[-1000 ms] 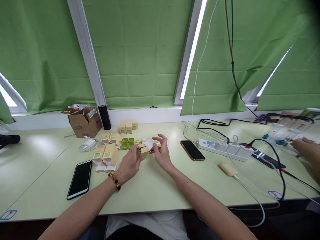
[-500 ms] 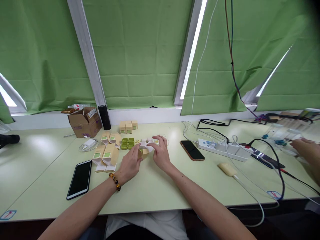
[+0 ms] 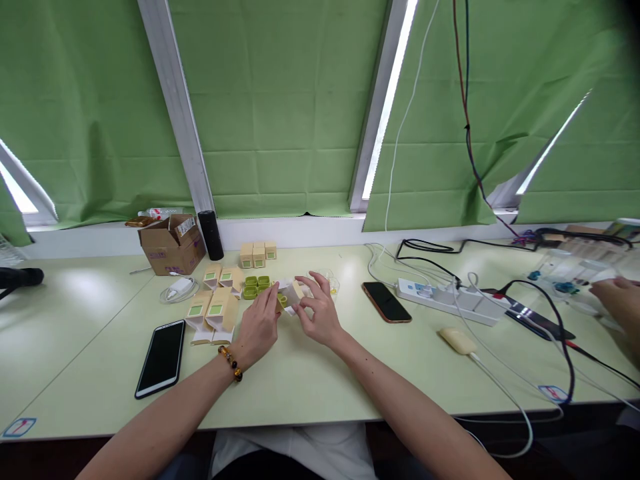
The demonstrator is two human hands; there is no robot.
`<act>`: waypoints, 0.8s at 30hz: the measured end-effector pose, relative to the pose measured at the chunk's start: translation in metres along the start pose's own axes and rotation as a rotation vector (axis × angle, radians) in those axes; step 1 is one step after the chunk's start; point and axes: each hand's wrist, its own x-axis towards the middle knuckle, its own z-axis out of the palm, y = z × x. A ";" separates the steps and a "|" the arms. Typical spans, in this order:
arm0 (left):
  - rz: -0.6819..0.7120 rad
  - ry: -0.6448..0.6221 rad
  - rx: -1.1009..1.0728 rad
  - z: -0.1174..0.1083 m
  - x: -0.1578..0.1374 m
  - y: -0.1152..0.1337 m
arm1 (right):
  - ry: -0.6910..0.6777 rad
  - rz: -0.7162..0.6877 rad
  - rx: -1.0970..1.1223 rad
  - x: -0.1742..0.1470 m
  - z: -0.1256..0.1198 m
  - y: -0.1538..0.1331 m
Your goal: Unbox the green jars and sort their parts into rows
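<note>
My left hand point(image 3: 259, 322) is closed, its fingers pinching a small olive-green piece point(image 3: 281, 302) that the fingers partly cover. Against it, my right hand point(image 3: 319, 312) grips a small beige paper box point(image 3: 295, 292) between thumb and fingers, with white inner flaps showing. Several olive-green square containers point(image 3: 257, 287) stand together just beyond my left hand. To the left are opened beige boxes with green labels point(image 3: 221, 311), their flaps spread on the table. Behind the right fingers lie small clear pieces point(image 3: 330, 283), hard to make out.
Closed small boxes point(image 3: 259, 254) stand near the wall, with a black cylinder point(image 3: 210, 235) and a cardboard carton point(image 3: 173, 245). Phones lie left point(image 3: 160, 360) and right point(image 3: 386, 302). A power strip point(image 3: 453, 301) trails cables. Another person's hand point(image 3: 617, 300) works at far right.
The beige box between my hands has turned, showing more of its side and the olive-green piece. My right fingers have closed in around it; the left hand has barely moved.
</note>
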 end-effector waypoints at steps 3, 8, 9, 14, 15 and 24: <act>0.037 0.018 0.036 0.000 0.000 -0.001 | 0.027 0.017 -0.023 -0.001 0.004 0.001; 0.066 0.025 0.084 -0.001 0.000 0.000 | 0.074 -0.006 -0.059 -0.002 0.005 0.002; 0.077 0.023 0.089 -0.001 0.000 0.001 | 0.075 -0.015 -0.067 -0.002 0.004 0.002; 0.161 0.006 0.114 -0.003 0.001 0.004 | 0.017 -0.019 -0.091 -0.001 0.003 -0.002; 0.184 0.005 0.125 -0.003 0.002 0.004 | 0.008 0.002 -0.089 -0.001 0.004 -0.003; 0.265 -0.003 0.183 -0.005 0.001 0.009 | 0.012 0.260 0.097 -0.004 0.018 0.006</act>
